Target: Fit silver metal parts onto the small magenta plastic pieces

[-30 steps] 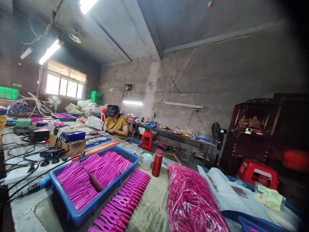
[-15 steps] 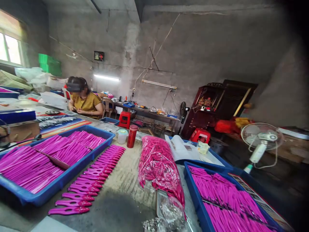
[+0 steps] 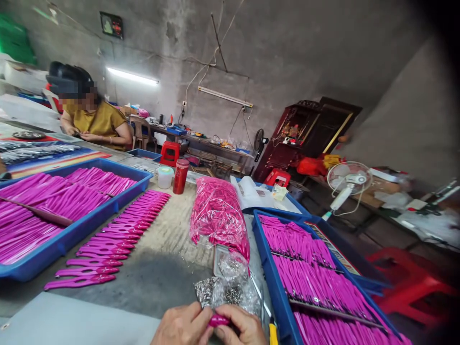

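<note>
Two hands pinch one pink piece at the near edge of the bench.

The pink piece [image 3: 219, 320] lies sideways between both hands, its long way left to right. The left hand [image 3: 181, 328] and right hand [image 3: 244, 329] both pinch it, touching each other. Just past them sits a bag of small metal bits [image 3: 226, 292]. A blue tray [image 3: 276, 297] of pink pieces is at the right.

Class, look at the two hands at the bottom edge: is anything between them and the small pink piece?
Nothing visible. The left hand and right hand both already pinch the pink piece between their fingertips, just in front of the bag of small metal parts.
</note>
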Tool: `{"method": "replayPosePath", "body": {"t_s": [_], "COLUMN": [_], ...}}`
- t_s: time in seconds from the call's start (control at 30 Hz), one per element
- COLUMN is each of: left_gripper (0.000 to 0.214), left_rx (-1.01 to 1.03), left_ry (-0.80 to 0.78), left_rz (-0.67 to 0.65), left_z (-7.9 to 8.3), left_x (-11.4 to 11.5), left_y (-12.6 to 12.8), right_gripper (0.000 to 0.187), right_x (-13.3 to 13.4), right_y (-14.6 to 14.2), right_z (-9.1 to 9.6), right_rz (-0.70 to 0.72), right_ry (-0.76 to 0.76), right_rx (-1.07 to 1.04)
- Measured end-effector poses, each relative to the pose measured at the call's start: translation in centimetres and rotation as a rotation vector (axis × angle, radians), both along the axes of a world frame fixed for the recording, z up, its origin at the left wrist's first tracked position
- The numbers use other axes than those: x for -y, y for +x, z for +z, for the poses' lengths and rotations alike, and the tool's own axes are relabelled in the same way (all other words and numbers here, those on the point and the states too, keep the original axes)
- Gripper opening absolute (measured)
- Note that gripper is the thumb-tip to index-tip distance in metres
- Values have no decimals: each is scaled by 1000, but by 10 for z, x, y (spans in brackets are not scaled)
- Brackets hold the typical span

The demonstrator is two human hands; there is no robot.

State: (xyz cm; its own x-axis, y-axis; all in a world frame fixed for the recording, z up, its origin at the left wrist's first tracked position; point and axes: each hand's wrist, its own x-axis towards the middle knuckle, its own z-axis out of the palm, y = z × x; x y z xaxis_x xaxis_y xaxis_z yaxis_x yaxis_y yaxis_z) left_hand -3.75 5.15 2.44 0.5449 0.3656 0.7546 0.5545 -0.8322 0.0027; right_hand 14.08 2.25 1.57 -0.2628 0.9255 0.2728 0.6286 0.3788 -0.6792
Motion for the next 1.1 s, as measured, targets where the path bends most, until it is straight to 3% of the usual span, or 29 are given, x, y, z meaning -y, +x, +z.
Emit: {"method": "replayPosePath", "body": {"t_s": [0.3, 0.47, 0.6, 0.8, 1.1], "left_gripper": [30, 30, 28, 19, 17], "left_rx": [-24, -20, -11, -72, -78], "left_ry": [-53, -77, -95, -158, -185], "left_rz": [-28, 1, 4, 5, -19], "left_z": [1, -1, -3, -8, -9], "left_x": [2, 2, 1, 1, 1], "left_y": [-1, -2, -2, -5, -6], "right_gripper": [31, 41, 35, 22, 25], "right_x": [4, 8, 8, 2, -12], "right_y": [-3, 4, 18, 23, 6], "right_z": [4, -5, 6, 34, 43], "right_rz": [-24, -151, -255, -320, -317], "right_ry": [8, -4, -6, 32, -190], "right_rx": [-24, -126, -175, -9, 528]}}
